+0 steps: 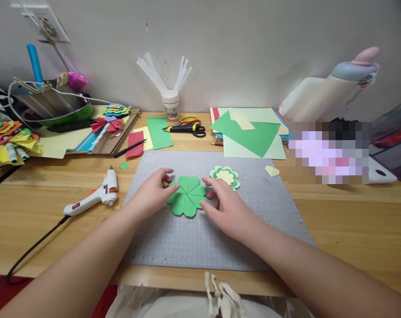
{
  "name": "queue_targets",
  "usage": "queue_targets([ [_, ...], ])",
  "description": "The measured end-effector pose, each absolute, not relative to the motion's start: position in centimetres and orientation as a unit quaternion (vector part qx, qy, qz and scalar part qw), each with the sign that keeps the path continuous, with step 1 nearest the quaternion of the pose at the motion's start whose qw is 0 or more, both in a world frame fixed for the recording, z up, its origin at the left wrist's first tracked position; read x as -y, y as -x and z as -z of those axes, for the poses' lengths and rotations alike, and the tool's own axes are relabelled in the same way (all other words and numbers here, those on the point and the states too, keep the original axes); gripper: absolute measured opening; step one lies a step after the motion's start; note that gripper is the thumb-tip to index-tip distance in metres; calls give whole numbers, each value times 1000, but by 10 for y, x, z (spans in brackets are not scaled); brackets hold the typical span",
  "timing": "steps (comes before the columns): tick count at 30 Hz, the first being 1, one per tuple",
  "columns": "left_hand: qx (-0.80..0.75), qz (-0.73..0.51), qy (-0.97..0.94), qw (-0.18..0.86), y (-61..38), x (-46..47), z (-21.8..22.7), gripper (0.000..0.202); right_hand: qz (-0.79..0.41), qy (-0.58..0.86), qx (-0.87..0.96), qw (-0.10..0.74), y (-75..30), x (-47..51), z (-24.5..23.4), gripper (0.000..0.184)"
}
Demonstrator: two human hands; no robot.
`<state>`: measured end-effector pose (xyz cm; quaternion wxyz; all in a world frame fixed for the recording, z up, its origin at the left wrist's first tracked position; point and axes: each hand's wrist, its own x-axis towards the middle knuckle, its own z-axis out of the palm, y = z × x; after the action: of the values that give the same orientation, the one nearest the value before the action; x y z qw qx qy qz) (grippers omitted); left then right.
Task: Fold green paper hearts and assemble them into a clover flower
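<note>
A green paper flower (pixel 186 196) lies flat on the grey cutting mat (pixel 200 247), with lines running from its centre between the petals. At its left edge is my left hand (pixel 159 187), the thumb tip by a petal and the fingers apart. My right hand (pixel 225 205) is at the flower's right edge, thumb and forefinger spread, the other fingers bent. Neither hand grips the flower. Just beyond my right hand lies a smaller layered flower (pixel 224 176) in pale green, green and cream paper. A cream paper heart (pixel 272 171) rests at the mat's far right.
A white glue gun (pixel 94 194) with a black cord lies left of the mat. Behind are green paper (pixel 159 132), scissors (pixel 199 130), a yellow-black cutter (pixel 183 128) and a cup (pixel 170 106) of white sticks. Paper sheets (pixel 253 137) are stacked back right. A green pan (pixel 58 115) stands left.
</note>
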<state>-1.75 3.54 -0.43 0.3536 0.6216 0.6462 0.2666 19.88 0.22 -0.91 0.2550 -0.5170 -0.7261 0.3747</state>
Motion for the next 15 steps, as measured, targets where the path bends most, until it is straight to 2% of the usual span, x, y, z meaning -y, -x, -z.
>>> queue_targets([
  [4, -625, -280, -589, 428, 16, -46, -2, 44, -408, 524, 691, 284, -200, -7, 13, 47],
  [9, -604, -300, -546, 496, 14, -40, -5, 53, -537, 512, 559, 371, -196, -12, 19, 43],
  [12, -573, -288, -531, 554, 15, -35, -6, 53, -578, 498, 523, 379, -195, -14, 18, 38],
  [15, -545, -283, -505, 606, 15, -31, -8, 43, -603, 481, 506, 386, -195, -14, 15, 35],
])
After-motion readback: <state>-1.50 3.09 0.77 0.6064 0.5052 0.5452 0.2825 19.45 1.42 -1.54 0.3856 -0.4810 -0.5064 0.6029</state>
